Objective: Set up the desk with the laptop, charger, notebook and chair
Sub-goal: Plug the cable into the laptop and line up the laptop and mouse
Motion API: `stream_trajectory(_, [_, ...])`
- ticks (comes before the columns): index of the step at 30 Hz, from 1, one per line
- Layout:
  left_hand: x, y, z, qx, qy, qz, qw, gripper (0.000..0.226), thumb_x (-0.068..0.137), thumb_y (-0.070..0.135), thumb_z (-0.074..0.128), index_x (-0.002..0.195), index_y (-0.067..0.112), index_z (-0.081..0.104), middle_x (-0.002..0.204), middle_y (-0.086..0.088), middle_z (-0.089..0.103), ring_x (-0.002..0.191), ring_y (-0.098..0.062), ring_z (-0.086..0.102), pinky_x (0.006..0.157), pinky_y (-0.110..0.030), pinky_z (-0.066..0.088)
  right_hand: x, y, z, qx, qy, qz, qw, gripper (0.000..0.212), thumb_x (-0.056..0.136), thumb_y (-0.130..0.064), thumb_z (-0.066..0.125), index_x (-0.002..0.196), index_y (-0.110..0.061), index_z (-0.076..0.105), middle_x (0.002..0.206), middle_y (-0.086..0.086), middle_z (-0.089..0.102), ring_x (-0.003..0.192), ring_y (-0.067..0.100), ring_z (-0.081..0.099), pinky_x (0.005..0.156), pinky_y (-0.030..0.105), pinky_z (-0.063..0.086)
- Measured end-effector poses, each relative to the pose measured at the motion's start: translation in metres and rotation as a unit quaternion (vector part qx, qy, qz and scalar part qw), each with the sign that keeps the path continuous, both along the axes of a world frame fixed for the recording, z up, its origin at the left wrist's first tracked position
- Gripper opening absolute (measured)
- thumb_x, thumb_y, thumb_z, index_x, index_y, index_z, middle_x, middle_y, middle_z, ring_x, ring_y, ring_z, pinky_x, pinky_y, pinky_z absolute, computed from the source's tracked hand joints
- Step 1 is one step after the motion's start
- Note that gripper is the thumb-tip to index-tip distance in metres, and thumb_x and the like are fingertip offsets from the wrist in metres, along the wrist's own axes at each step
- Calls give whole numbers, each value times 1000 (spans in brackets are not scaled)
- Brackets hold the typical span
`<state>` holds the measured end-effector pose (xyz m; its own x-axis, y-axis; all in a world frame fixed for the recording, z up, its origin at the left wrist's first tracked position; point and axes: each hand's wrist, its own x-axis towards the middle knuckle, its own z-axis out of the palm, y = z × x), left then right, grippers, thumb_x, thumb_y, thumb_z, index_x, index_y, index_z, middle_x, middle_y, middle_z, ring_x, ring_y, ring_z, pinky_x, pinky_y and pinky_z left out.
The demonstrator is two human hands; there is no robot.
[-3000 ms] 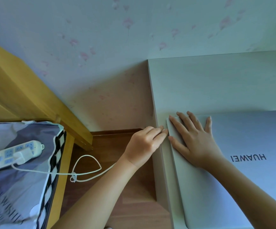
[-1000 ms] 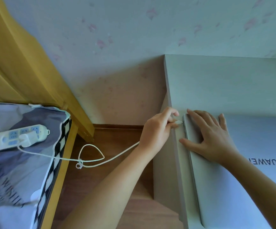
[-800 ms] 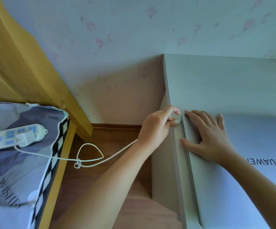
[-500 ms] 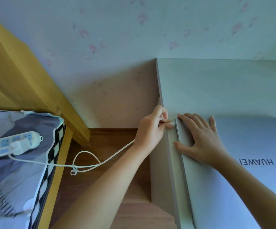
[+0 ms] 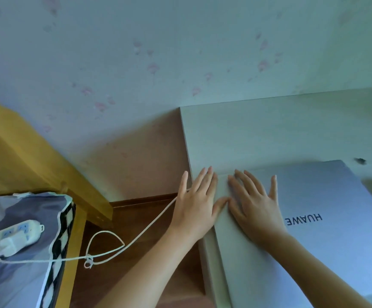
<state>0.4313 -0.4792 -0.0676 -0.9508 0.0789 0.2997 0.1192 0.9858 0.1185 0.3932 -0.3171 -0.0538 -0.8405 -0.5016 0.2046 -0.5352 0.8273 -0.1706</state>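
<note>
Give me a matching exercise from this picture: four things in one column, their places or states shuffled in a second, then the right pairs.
Things
1. laptop
2. power strip
3. white charger cable
4. right hand

Places or states
A. lies on the bedding at the left
B. hangs across the gap between bed and desk
C. closed, flat on the desk
D. spread flat on the laptop lid

Pairs: 1-C, 2-A, 3-B, 4-D

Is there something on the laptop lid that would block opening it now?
Yes, the right hand lies flat on the closed laptop near its left edge, and the left hand rests at that edge over the white cable. Apart from the hands, nothing visible sits on the lid.
</note>
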Motion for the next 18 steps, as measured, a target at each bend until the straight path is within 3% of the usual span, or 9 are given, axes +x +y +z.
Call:
stream_trajectory(4, [-10, 22, 2, -28, -26, -34, 999, 62, 97, 52, 25, 138, 12, 50, 151, -3, 38, 141, -20, 32, 111, -51, 26, 2, 34, 2, 4, 18, -49, 999, 47, 86, -34, 38, 126, -14, 52, 136, 8, 53, 130, 24, 44, 107, 67, 16])
stream_trajectory(9, [-25, 83, -1, -20, -51, -76, 996, 62, 93, 50, 30, 135, 11, 53, 145, -6, 47, 132, -27, 46, 95, -58, 45, -12, 87, 5, 14, 14, -134, 991, 52, 84, -35, 37, 129, -13, 50, 139, 10, 49, 131, 24, 41, 108, 65, 19])
stream_trajectory(14, [-67, 143, 0, -15, -73, -102, 992, 62, 89, 49, 33, 133, 12, 55, 143, -10, 49, 131, -36, 44, 93, -69, 37, -34, 136, 3, 21, 8, -218, 976, 53, 85, -37, 34, 131, -13, 47, 141, 10, 48, 133, 24, 37, 109, 63, 18])
stream_trajectory(18, [-101, 180, 0, 11, -70, -144, 987, 62, 85, 48, 36, 129, 11, 58, 141, -11, 51, 130, -31, 47, 94, -65, 40, -61, 160, 2, 6, 19, -286, 958, 52, 85, -39, 35, 127, -12, 52, 140, 10, 49, 131, 26, 42, 109, 60, 21])
